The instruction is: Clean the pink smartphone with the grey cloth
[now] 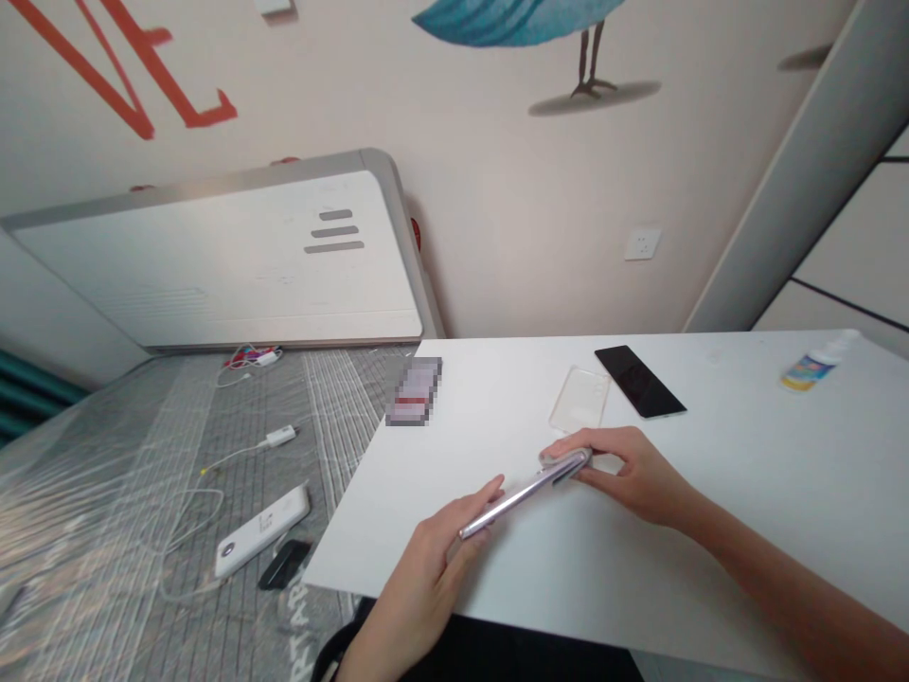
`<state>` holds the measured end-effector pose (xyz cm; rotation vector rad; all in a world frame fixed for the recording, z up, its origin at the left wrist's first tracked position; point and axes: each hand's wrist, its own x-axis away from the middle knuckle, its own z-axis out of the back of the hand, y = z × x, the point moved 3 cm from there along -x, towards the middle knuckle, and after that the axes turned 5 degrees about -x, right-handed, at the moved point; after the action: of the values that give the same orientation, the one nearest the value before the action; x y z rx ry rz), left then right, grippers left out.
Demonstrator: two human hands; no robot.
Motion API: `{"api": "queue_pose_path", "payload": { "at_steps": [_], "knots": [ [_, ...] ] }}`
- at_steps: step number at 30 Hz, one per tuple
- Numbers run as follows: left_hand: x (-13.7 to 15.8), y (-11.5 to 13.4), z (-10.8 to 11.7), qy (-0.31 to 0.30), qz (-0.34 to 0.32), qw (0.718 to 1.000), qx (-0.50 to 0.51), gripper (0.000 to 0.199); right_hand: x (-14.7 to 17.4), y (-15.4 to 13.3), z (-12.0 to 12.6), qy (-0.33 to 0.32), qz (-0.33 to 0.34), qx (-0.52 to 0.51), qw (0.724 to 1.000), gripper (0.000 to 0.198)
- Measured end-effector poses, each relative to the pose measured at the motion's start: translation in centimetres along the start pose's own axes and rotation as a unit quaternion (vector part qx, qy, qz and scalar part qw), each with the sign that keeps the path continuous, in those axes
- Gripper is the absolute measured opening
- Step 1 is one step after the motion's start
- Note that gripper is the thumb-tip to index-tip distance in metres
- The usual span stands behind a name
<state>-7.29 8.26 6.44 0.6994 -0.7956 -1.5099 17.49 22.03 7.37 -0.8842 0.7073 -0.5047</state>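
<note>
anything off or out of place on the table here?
Nothing spilled or broken. The left hand and right hand hold a slim phone tilted on edge above the white table. The clear case and black phone lie flat. Only the small bottle lies on its side, near the table's far right.

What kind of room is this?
Probably a bedroom or small home room: a white table against a wall with a painted bird, and a bed beside it with a power bank and cables.
</note>
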Motion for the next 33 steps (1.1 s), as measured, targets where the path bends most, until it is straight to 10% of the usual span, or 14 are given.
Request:
{"api": "queue_pose_path", "payload": {
  "at_steps": [8,19,28,33],
  "knots": [
    [0.5,0.0,-1.3,-0.025,-0.013,0.998,-0.052,0.058,1.1,-0.6,-0.7,-0.022,0.250,0.195,0.948,0.026],
    [1.9,0.5,-5.4,0.130,-0.076,0.962,-0.226,0.072,4.9,-2.4,-4.0,-0.113,0.310,0.418,0.847,0.038],
    [2.5,0.7,-6.8,0.188,-0.063,0.951,-0.237,0.086,5.1,-1.6,-3.9,-0.089,0.239,0.444,0.859,0.045],
    [2.4,0.2,-7.6,0.199,-0.054,0.950,-0.235,0.085,5.2,-2.3,-5.9,-0.203,0.180,0.319,0.908,0.072]
  ]
}}
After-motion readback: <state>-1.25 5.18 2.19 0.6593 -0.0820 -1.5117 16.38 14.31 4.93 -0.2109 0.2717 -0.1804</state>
